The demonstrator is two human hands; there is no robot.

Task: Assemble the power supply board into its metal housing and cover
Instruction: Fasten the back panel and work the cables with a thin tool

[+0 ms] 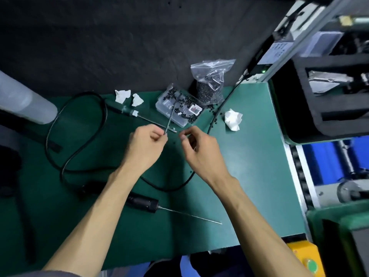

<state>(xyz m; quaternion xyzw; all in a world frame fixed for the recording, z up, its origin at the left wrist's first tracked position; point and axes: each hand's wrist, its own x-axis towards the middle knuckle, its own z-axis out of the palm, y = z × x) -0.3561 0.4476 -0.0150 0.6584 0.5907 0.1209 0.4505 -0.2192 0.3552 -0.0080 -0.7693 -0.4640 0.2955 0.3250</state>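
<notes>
Two hands meet over a green mat [249,156], just in front of a clear box [175,108] of black screws.

Left of the box a black cable [79,124] loops across the mat, with a driver [143,202] lying nearer the person. The left hand [145,146] pinches a thin metal tool [169,120] whose tip reaches up over the box. The right hand [199,148], just beside it, has fingertips curled together; whether they hold a screw cannot be told. Behind the box stands a bag [211,82] of screws; to its right lies crumpled paper [232,118]. No board or housing shows.
</notes>
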